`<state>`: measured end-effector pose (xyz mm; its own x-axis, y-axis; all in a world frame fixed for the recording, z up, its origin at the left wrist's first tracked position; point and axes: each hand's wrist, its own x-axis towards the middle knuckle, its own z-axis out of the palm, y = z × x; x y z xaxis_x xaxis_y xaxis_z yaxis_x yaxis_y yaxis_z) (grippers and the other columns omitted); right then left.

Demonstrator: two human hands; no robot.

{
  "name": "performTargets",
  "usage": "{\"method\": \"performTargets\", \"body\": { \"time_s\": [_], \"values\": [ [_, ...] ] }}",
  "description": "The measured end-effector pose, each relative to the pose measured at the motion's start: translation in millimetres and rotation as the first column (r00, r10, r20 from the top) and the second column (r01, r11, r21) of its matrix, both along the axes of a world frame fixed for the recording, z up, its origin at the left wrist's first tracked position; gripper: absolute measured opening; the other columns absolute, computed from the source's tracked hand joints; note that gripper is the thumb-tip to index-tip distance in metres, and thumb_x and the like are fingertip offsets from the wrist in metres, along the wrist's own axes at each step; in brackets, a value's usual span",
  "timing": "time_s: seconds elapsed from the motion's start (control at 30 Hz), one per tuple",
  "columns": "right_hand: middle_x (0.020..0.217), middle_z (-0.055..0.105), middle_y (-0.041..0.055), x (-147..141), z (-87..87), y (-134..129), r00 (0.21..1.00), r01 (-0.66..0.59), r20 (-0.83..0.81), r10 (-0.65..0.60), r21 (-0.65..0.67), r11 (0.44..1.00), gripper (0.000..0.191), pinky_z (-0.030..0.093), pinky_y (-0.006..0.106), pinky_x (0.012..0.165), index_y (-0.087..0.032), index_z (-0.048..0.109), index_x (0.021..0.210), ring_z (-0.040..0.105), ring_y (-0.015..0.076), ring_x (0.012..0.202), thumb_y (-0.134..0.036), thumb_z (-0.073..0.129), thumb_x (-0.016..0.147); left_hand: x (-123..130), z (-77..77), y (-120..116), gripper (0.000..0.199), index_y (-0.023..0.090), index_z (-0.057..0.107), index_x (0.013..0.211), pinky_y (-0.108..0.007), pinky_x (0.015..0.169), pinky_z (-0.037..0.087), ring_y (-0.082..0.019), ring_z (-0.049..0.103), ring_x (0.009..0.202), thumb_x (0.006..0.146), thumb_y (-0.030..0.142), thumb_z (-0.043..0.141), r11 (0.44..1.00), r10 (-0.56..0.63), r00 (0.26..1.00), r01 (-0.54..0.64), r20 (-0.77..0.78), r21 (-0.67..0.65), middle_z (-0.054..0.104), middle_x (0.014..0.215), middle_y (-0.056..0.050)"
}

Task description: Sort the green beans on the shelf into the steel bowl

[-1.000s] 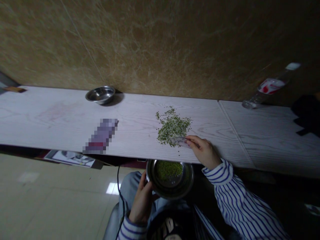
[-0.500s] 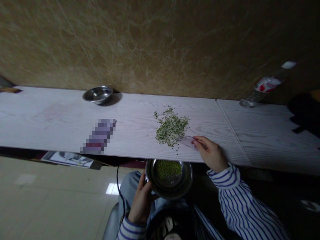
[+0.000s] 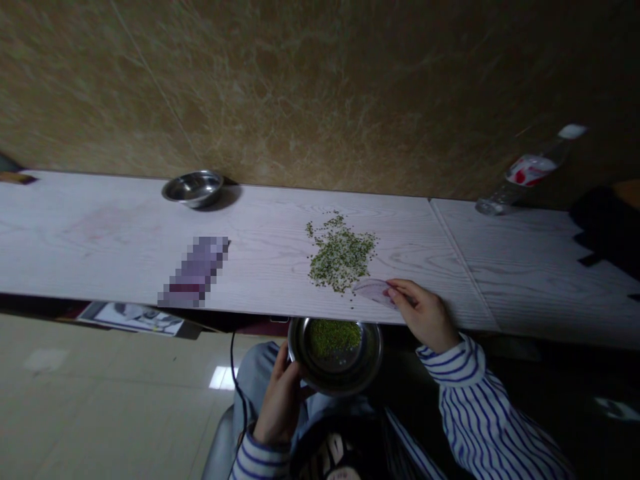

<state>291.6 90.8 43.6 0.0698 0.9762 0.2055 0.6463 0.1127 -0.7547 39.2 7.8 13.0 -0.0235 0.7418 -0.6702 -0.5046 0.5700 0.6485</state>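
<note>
My left hand (image 3: 281, 399) grips the left rim of a steel bowl (image 3: 370, 363), held above my lap just under the counter's front edge. Small green beans (image 3: 334, 337), which look like mung beans, cover part of its bottom. Between thumb and fingers, my right hand (image 3: 423, 308) pinches a thin, clear plastic piece (image 3: 374, 291), flat and rounded. This piece lies low over the counter, at the lower right of a spread of green beans mixed with white grains (image 3: 340, 257). A few stray beans lie near the counter's edge.
A second steel bowl (image 3: 194, 189) stands by the wall at the back left. A pixelated flat item (image 3: 196, 270) lies left of the beans. At the back right stands a clear bottle (image 3: 530, 170), with a dark object (image 3: 613, 227) beside it. A cable (image 3: 235, 373) hangs below the counter.
My right hand has drawn the plastic piece slightly back from the beans, toward the counter's front edge. The left hand and bowl stay nearly the same, with a slight shift of the whole view.
</note>
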Motion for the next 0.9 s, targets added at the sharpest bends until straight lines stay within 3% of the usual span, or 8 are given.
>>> {"method": "performTargets", "body": {
  "time_s": [0.3,0.5,0.9],
  "values": [
    [0.091,0.072,0.0056,-3.3,-2.6,-5.1,0.998,-0.058,-0.005,0.058,-0.015,0.998,0.025,0.055,0.029,0.072,-0.021,0.064,0.103,0.068,0.0181,0.081,-0.033,0.052,0.086,0.8,0.0,-1.1,0.064,0.03,0.037,0.133,-0.026,0.06,0.045,-0.014,0.053,0.076,0.072,0.023,0.056,1.0,-0.017,1.0,0.016,0.013,0.011,0.057,0.111,-0.005],
    [0.091,0.072,0.0063,-6.3,0.0,-3.8,0.998,-0.056,-0.016,0.056,-0.01,0.998,0.025,0.055,0.029,0.072,-0.02,0.064,0.103,0.068,0.0185,0.082,-0.034,0.052,0.085,1.2,2.4,-2.1,0.067,0.029,0.037,0.134,-0.027,0.061,0.046,-0.013,0.051,0.071,0.07,0.021,0.056,1.0,-0.007,1.0,0.007,0.014,-0.002,0.059,0.086,-0.001],
    [0.095,0.072,0.0065,-15.4,-1.5,12.3,0.997,-0.068,-0.028,0.068,-0.01,0.998,0.027,0.056,0.03,0.072,-0.022,0.064,0.106,0.069,0.0188,0.082,-0.034,0.051,0.086,-1.9,3.7,-4.4,0.065,0.032,0.042,0.13,-0.026,0.062,0.046,-0.013,0.055,0.075,0.068,0.025,0.06,0.999,0.011,1.0,-0.012,0.017,0.034,0.059,0.109,-0.003]
  ]
}}
